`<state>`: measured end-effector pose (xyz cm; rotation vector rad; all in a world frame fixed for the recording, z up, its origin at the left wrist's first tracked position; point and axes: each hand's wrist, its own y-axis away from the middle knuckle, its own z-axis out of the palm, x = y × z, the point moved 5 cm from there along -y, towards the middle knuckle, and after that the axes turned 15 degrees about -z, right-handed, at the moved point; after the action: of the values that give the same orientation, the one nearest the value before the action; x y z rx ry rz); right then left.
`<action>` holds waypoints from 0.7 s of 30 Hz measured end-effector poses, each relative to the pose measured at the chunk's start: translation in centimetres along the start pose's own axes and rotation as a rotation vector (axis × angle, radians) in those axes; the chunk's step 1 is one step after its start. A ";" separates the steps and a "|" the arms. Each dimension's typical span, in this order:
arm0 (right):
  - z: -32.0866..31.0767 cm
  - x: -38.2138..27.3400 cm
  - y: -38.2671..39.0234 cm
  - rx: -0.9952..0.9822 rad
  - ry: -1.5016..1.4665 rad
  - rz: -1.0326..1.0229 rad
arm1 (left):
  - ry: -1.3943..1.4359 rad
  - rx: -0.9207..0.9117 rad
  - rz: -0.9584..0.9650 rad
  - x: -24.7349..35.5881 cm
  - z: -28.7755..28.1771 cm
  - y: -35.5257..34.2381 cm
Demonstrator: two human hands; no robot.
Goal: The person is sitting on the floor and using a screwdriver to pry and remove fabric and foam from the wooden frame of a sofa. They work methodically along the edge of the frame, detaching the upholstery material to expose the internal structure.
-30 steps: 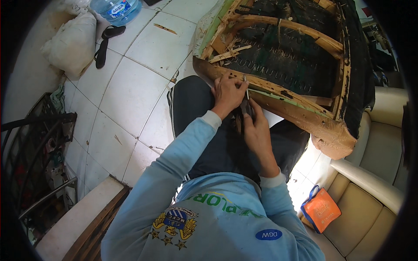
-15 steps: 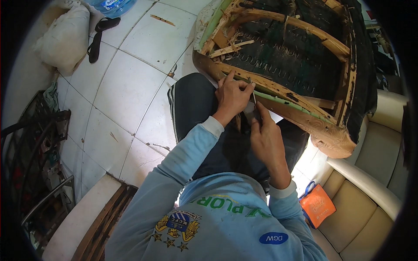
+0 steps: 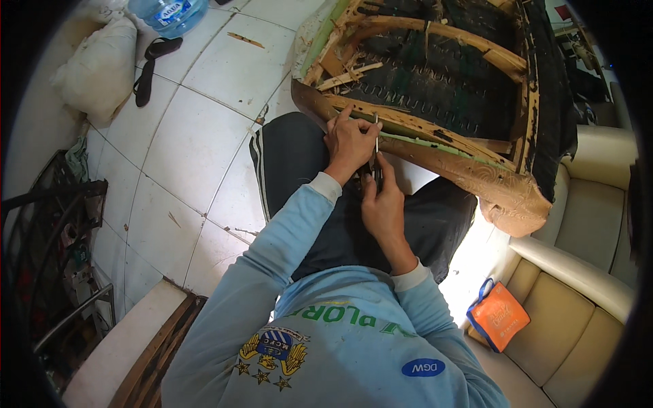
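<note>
A stripped upholstered seat frame [image 3: 435, 127] of bare wood leans over my knees, brown patterned cover [image 3: 500, 188] and green foam along its near edge. My left hand [image 3: 348, 144] is closed at that edge, thumb and fingers pinched against the cover and wood; what they grip is hidden. Just below it, my right hand [image 3: 384, 209] is wrapped round a slim tool with a narrow bright metal blade [image 3: 377, 138]. The blade points up to the frame's edge beside my left fingertips. My fingers hide the handle, so its exact kind cannot be told.
Inside the frame are wavy springs, dark cloth and splintered wood [image 3: 350, 76]. At right stands a cream sofa [image 3: 564, 292] with an orange bag [image 3: 498, 317]. Sandals [image 3: 143, 85], a water jug [image 3: 169, 15] and a white sack [image 3: 98, 68] lie left. A dark metal rack [image 3: 61, 204] stands at the left.
My right hand has moved left and up, closer beneath my left hand. The blade now stands more upright and shows edge-on. The whole view has shifted slightly.
</note>
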<state>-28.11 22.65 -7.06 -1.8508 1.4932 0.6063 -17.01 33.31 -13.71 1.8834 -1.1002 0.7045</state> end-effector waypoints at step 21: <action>0.4 3.4 1.5 0.078 -1.319 0.612 | -0.043 0.025 0.018 0.5 0.2 -1.2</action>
<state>-28.79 20.56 -10.09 -0.5130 1.0179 1.5944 -15.71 33.24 -13.90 1.9200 -1.1415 0.6934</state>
